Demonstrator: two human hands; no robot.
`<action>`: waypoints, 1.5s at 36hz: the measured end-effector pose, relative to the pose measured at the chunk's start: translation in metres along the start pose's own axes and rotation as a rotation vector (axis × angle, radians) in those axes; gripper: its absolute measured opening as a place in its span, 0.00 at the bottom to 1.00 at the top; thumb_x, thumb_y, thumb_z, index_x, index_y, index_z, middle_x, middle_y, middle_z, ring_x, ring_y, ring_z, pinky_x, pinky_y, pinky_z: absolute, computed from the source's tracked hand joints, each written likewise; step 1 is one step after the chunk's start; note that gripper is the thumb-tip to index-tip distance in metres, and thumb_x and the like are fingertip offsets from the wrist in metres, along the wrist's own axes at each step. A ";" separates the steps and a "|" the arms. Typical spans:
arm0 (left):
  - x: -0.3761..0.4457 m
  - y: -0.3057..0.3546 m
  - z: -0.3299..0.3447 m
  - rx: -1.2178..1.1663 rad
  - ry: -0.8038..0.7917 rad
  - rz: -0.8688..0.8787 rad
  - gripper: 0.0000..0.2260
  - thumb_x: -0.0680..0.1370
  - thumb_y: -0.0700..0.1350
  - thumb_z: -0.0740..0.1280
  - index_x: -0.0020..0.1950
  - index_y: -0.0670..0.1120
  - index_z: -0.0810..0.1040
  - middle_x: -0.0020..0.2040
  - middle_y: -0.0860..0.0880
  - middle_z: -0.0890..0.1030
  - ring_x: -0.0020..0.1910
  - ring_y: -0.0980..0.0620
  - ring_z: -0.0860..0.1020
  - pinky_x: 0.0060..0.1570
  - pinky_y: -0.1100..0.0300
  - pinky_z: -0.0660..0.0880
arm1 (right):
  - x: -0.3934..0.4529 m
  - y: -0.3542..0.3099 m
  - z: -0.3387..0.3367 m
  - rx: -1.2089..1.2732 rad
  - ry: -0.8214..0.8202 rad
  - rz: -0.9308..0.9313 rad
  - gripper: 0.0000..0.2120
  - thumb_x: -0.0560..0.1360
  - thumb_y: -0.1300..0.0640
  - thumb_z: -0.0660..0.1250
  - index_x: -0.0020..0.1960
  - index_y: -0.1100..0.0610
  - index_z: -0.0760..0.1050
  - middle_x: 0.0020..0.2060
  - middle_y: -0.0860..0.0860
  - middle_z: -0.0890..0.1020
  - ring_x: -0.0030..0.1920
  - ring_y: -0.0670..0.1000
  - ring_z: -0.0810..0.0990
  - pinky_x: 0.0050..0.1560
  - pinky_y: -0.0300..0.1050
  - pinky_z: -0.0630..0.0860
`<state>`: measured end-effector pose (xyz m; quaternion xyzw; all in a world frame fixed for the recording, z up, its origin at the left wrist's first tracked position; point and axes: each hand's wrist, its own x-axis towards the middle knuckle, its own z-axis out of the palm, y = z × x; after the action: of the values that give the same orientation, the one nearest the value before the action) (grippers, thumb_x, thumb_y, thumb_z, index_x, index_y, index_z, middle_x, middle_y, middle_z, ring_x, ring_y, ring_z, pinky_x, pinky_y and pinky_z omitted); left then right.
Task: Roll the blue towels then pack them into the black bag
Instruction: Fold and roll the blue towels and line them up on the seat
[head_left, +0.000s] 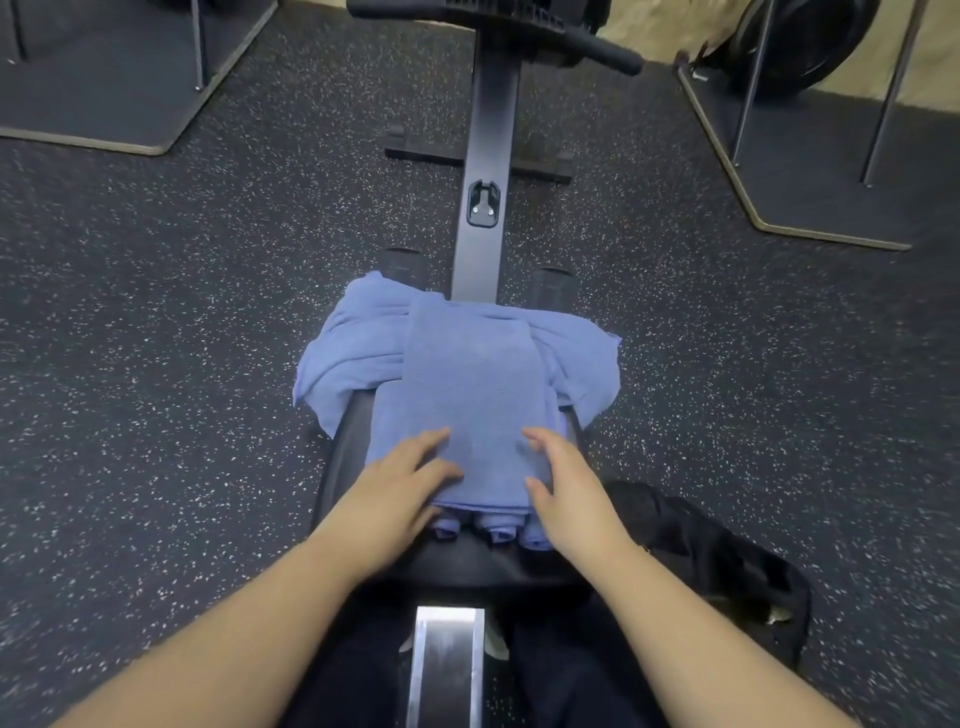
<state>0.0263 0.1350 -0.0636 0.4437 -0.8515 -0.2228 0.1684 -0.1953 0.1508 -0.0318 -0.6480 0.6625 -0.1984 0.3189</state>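
A folded blue towel (470, 384) lies lengthwise on the black padded bench (343, 457) in front of me, over a rumpled blue towel (353, 343) that hangs off both sides. My left hand (400, 483) and my right hand (566, 488) press flat on the folded towel's near end, fingers straight. Just under that near edge, the ends of three rolled blue towels (498, 532) peek out. The black bag (717, 561) sits crumpled on the floor at my right.
The bench's black centre rail (485, 171) runs away from me to a handle bar (597, 52). Raised platforms with metal legs stand at far left (119, 98) and far right (810, 156). Speckled rubber floor (156, 364) surrounds the bench.
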 end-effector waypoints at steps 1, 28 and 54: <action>0.000 0.000 0.000 -0.027 0.029 -0.022 0.21 0.72 0.37 0.70 0.58 0.56 0.68 0.71 0.44 0.68 0.67 0.43 0.71 0.64 0.53 0.69 | 0.000 0.000 0.001 -0.002 0.009 0.004 0.24 0.76 0.68 0.63 0.70 0.57 0.66 0.66 0.52 0.71 0.67 0.49 0.69 0.59 0.27 0.56; -0.002 0.000 -0.004 0.199 -0.005 0.062 0.23 0.59 0.33 0.74 0.48 0.45 0.70 0.58 0.45 0.68 0.52 0.46 0.67 0.39 0.56 0.77 | 0.019 -0.001 0.004 -0.122 0.060 -0.066 0.17 0.73 0.73 0.59 0.54 0.60 0.81 0.61 0.55 0.76 0.62 0.55 0.73 0.60 0.32 0.60; -0.001 0.005 -0.022 0.074 -0.056 -0.216 0.19 0.73 0.52 0.52 0.47 0.43 0.78 0.46 0.46 0.76 0.49 0.43 0.75 0.46 0.46 0.77 | 0.005 -0.017 0.043 -0.517 0.108 -0.379 0.06 0.65 0.57 0.69 0.41 0.54 0.74 0.37 0.50 0.75 0.38 0.54 0.75 0.39 0.44 0.66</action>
<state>0.0342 0.1332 -0.0432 0.5324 -0.8107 -0.2207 0.1030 -0.1532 0.1507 -0.0516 -0.8078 0.5747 -0.1137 0.0656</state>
